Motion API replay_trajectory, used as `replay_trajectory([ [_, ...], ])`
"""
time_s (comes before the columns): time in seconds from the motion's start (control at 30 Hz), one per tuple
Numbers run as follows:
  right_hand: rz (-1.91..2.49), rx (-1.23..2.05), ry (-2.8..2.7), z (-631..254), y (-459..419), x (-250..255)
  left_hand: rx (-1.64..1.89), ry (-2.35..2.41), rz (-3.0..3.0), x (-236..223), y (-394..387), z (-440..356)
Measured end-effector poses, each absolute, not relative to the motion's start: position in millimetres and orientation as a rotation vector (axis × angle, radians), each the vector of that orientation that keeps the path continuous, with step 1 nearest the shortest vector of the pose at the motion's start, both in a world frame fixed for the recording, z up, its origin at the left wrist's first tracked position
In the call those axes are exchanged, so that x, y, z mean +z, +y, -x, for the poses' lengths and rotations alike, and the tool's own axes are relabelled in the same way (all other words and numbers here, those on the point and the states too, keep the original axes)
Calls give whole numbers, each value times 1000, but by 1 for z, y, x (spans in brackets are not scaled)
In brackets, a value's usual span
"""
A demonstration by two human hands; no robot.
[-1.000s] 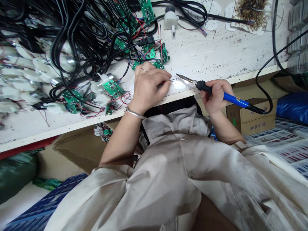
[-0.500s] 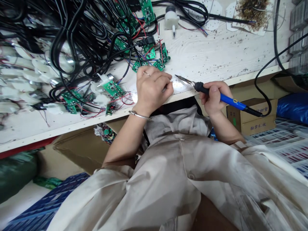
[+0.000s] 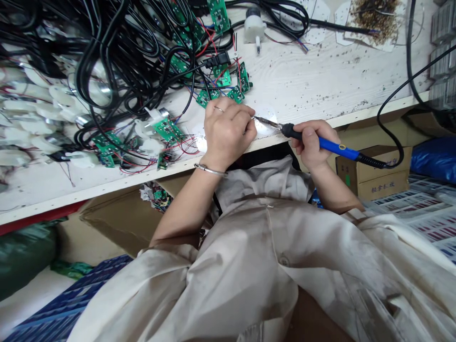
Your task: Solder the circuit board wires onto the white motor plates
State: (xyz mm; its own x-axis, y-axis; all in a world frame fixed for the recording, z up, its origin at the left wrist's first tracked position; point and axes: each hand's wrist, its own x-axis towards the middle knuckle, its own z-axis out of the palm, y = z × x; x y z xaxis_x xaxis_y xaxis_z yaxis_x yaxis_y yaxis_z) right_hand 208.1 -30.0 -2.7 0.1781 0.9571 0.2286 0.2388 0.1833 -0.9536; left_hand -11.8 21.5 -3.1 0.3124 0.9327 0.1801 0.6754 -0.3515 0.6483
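My right hand [image 3: 313, 142] grips a blue-handled soldering iron [image 3: 331, 146], its metal tip pointing left to the fingertips of my left hand [image 3: 230, 130]. That left hand is closed, thumb against curled fingers, near the bench's front edge; whatever it pinches is hidden behind the fingers. A pale, shiny round sheet [image 3: 266, 116] lies on the bench under the iron's tip. Just beyond my left knuckles sit small green circuit boards [image 3: 235, 94] with red and blue wires. Left of my wrist, another green board [image 3: 166, 129] rests against a white plastic motor part.
Coiled black cables [image 3: 103, 52] and white motor housings [image 3: 39, 109] crowd the left of the white bench [image 3: 320, 80]. A single white motor [image 3: 254, 29] stands at the back. Brown crumbly residue [image 3: 374, 19] lies at the far right. Cardboard boxes [image 3: 377, 173] stand below the edge.
The soldering iron has moved slightly left and down with my right hand, bringing its tip to my left fingertips. My left hand has barely shifted and remains closed.
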Motion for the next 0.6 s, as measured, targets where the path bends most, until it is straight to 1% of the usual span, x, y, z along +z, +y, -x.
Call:
replay_trajectory([
  [0.6,1229,781,-1219,-205,-26,-1,686,1470,-2278,-6,20,13],
])
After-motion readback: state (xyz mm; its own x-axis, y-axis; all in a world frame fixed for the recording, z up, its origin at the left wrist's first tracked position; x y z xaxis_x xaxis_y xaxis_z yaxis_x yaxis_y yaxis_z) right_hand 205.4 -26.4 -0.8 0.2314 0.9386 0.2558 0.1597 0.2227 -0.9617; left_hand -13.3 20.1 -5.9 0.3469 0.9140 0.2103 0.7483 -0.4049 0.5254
